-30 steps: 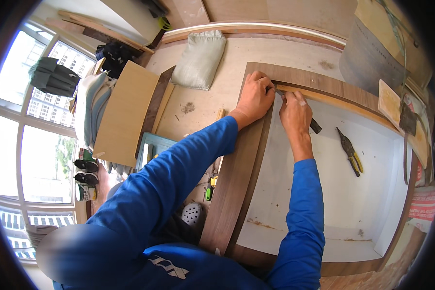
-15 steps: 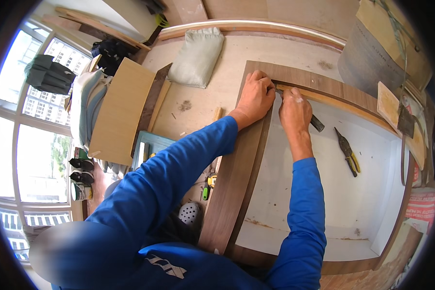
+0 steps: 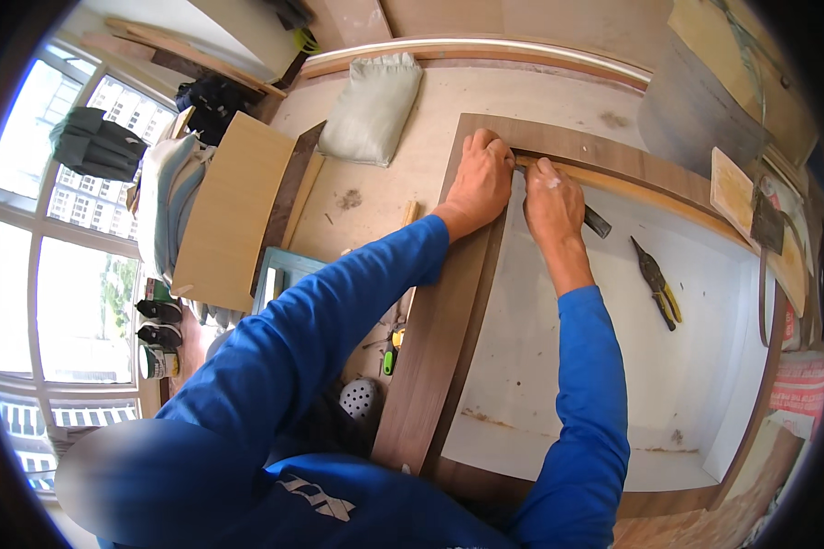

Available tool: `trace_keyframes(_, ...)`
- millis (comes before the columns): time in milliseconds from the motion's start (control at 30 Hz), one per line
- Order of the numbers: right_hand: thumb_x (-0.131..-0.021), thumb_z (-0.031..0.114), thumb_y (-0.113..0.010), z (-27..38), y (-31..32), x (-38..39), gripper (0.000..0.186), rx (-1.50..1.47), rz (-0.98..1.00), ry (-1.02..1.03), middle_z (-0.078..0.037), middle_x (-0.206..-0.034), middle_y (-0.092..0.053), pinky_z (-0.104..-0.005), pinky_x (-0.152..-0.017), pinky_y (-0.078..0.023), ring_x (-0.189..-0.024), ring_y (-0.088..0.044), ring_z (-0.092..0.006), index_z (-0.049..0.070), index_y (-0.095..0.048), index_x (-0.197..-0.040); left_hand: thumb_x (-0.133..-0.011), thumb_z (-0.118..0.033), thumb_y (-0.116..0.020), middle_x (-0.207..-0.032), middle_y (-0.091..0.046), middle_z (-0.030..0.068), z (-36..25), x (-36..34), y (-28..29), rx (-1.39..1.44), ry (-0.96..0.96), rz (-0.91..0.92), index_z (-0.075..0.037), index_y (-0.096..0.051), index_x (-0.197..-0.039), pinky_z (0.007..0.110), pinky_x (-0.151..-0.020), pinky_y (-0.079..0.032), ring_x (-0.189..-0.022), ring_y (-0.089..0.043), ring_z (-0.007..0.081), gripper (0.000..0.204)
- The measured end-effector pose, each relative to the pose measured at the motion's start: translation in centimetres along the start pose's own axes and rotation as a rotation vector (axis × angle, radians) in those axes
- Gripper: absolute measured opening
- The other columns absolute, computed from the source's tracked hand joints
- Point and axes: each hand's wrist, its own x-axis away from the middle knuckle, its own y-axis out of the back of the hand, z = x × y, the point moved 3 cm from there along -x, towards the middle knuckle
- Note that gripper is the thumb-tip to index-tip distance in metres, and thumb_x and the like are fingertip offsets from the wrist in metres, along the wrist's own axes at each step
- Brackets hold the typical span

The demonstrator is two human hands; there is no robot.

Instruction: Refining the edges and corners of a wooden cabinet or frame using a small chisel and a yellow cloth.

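Note:
At the far left corner of a wood-grain cabinet frame, my two hands work close together. My left hand rests on the frame's edge with its fingers curled in at the corner; what they pinch is hidden. My right hand is closed around a black-handled tool, whose handle end sticks out behind the palm. The tool's dark front end points to the corner beside my left fingertips; its kind is covered by the hand. Pliers with yellow-and-black handles lie on the white panel inside the frame, right of my right hand.
A grey-green sack lies on the floor beyond the frame. Boards lean at the left near the windows. A blue tray and a green-handled tool are beside my left arm. Wood pieces lie across the right end.
Both hands stay at the same corner. The right hand has shifted slightly left and up, its wrist a little turned, still holding the black-handled tool. The view has moved slightly.

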Motion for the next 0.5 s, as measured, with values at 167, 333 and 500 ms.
trace_keyframes(167, -0.087, 0.006, -0.064, -0.6, -0.08, 0.17, 0.007, -0.077, -0.044, 0.041, -0.011, -0.09, -0.068, -0.0437, -0.077, -0.059, -0.086, -0.072, -0.031, 0.005, -0.07, -0.082, -0.093, -0.002, -0.06, -0.111, -0.056, 0.0212, 0.19, 0.14, -0.26, -0.049, -0.057, -0.043, -0.003, -0.06, -0.096, 0.051, -0.095, -0.044, -0.105, -0.052, 0.0437, 0.003)
trace_keyframes(333, -0.087, 0.006, -0.064, -0.91, 0.21, 0.2, 0.008, -0.092, -0.048, 0.062, -0.01, -0.092, -0.068, -0.0434, -0.077, -0.06, -0.086, -0.072, -0.0308, 0.005, -0.07, -0.082, -0.095, -0.002, -0.058, -0.112, -0.055, 0.0214, 0.22, -0.21, -0.08, -0.057, -0.086, 0.037, -0.003, -0.06, -0.098, 0.051, -0.096, -0.043, -0.106, -0.051, 0.0439, 0.004)
trace_keyframes(500, -0.087, 0.006, -0.064, -0.95, -0.35, 0.24, 0.008, -0.069, -0.033, 0.065, -0.01, -0.092, -0.068, -0.0429, -0.077, -0.06, -0.087, -0.071, -0.03, 0.005, -0.071, -0.083, -0.094, -0.003, -0.06, -0.11, -0.056, 0.0209, 0.05, -0.17, -0.23, -0.055, -0.074, -0.015, -0.003, -0.062, -0.096, 0.05, -0.095, -0.044, -0.106, -0.053, 0.0431, 0.003)
